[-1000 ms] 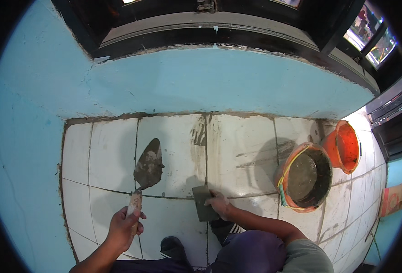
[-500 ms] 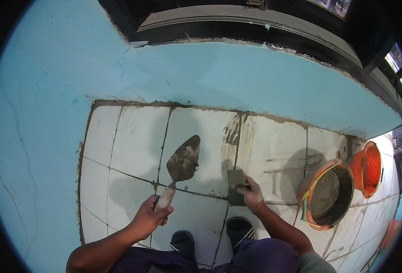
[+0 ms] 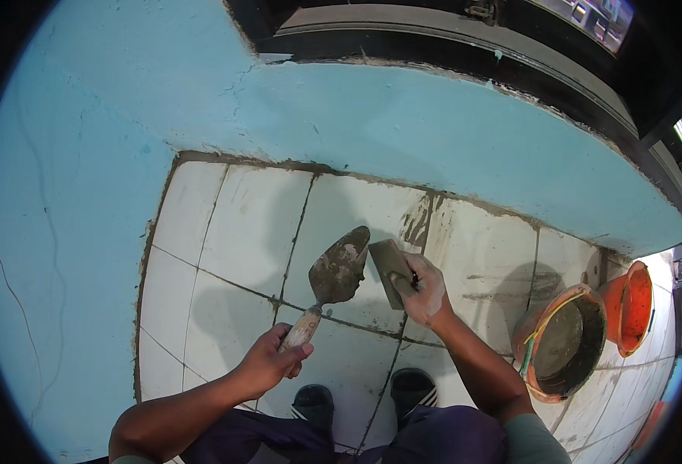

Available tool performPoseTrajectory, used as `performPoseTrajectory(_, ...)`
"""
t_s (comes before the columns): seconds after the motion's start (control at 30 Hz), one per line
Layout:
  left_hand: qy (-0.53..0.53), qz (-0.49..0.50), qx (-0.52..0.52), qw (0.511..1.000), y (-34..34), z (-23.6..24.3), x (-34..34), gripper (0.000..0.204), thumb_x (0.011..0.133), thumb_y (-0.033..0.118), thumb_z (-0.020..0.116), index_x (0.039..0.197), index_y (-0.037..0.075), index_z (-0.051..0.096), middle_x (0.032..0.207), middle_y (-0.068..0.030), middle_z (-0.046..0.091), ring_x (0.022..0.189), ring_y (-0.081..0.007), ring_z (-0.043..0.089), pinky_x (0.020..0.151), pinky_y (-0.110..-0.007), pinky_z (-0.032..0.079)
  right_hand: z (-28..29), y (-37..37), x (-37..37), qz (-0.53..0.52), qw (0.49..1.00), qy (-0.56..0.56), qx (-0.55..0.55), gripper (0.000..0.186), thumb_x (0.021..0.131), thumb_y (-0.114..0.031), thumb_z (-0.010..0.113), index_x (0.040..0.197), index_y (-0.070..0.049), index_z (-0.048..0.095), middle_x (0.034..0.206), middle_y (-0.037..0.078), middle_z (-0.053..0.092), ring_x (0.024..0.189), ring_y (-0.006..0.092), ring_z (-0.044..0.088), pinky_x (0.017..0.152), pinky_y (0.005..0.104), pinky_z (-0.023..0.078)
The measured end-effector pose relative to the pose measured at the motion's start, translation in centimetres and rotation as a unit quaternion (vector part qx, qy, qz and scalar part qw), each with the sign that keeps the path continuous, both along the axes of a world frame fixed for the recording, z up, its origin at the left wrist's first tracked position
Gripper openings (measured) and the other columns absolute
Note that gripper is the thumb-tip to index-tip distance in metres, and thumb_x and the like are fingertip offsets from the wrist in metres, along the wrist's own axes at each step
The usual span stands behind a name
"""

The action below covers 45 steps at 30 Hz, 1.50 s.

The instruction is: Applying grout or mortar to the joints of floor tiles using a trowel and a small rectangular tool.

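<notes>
My left hand (image 3: 277, 358) is closed round the pale, worn wooden handle of a trowel (image 3: 339, 267). Its leaf-shaped blade points away from me and is smeared with grey mortar. In my right hand (image 3: 427, 291), with pale smears on its skin, is a grey rectangular block (image 3: 388, 271), gripped by its right side and tilted. Whether it is a sponge or a float I cannot tell. The block's left edge is close to the blade's tip, both above the white tiled floor (image 3: 341, 340) with dark joints.
Right of me stands a bucket (image 3: 521, 334) with grey mix inside and a yellow-wrapped handle. An orange bucket (image 3: 633, 313) leans behind it. A light blue wall (image 3: 433, 124) borders the floor, below a dark window frame (image 3: 433, 50). My sandals (image 3: 413, 390) stand on the tiles.
My right hand has raised the block from low over the floor, moving it away from me toward the trowel blade. The trowel has shifted slightly to the right. The view has shifted too.
</notes>
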<state>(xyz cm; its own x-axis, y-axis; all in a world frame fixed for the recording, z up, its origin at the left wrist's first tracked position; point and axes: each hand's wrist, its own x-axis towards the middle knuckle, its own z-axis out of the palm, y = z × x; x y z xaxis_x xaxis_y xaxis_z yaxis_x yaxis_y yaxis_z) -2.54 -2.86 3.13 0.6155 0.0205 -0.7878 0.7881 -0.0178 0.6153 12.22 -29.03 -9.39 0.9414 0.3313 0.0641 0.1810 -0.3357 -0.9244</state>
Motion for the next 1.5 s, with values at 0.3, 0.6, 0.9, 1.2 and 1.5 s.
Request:
performPoseTrajectory(0.3, 0.0, -0.005, -0.007, 1.0, 0.4, 0.1, 0.2, 0.035, 0.095, 0.026, 0.069, 0.11, 0.002, 0.049, 0.086, -0.0049, 0.055, 0.065, -0.0115, 0.054, 0.06, -0.029, 0.044, 3.6, 0.8, 0.8, 0.069, 0.993, 0.027, -0.097, 0.038, 0.087, -0.012, 0.064, 0.124, -0.004, 0.065, 0.103, 0.018, 0.068, 0.094, 0.0331, 0.066, 0.086, 0.0375, 0.052)
performPoseTrajectory(0.6, -0.038, 0.037, -0.07, 0.996, 0.6, 0.6, 0.1, 0.039, 0.096, 0.031, 0.069, 0.109, -0.001, 0.049, 0.086, -0.0055, 0.053, 0.065, -0.0105, 0.052, 0.057, -0.028, 0.043, 6.0, 2.4, 4.9, 0.168, 0.948, 0.269, -0.021, 0.038, 0.088, -0.014, 0.068, 0.122, 0.001, 0.065, 0.103, 0.008, 0.07, 0.089, 0.0171, 0.064, 0.085, 0.031, 0.051)
performPoseTrajectory(0.9, -0.05, 0.053, -0.124, 0.99, 1.1, 1.9, 0.1, 0.038, 0.097, 0.03, 0.067, 0.111, 0.001, 0.048, 0.091, -0.0043, 0.056, 0.07, -0.0105, 0.054, 0.064, -0.027, 0.044, 8.1, 2.1, 6.2, 0.067, 0.866, 0.456, 0.196, 0.057, 0.086, -0.011, 0.072, 0.137, 0.005, 0.051, 0.119, 0.012, 0.063, 0.105, 0.0236, 0.065, 0.091, 0.0377, 0.054)
performPoseTrajectory(1.2, -0.038, 0.125, -0.127, 0.983, 2.0, 1.4, 0.2, 0.032, 0.098, 0.024, 0.066, 0.115, 0.004, 0.048, 0.093, -0.0061, 0.057, 0.067, -0.014, 0.056, 0.061, -0.028, 0.045, -0.2, -7.5, 10.7, -0.125, 0.949, 0.228, 0.176, 0.038, 0.092, -0.003, 0.062, 0.129, -0.004, 0.064, 0.118, 0.009, 0.067, 0.103, 0.0244, 0.067, 0.091, 0.0367, 0.053)
performPoseTrajectory(1.5, -0.032, 0.161, -0.11, 0.98, 3.3, 0.4, 1.1, 0.034, 0.098, 0.024, 0.065, 0.117, 0.003, 0.047, 0.093, -0.0063, 0.057, 0.065, -0.0136, 0.055, 0.06, -0.027, 0.044, -8.7, -8.2, 13.4, -0.109, 0.886, -0.237, -0.382, 0.045, 0.081, -0.006, 0.06, 0.123, -0.019, 0.071, 0.128, 0.01, 0.063, 0.12, 0.0295, 0.057, 0.101, 0.0461, 0.042)
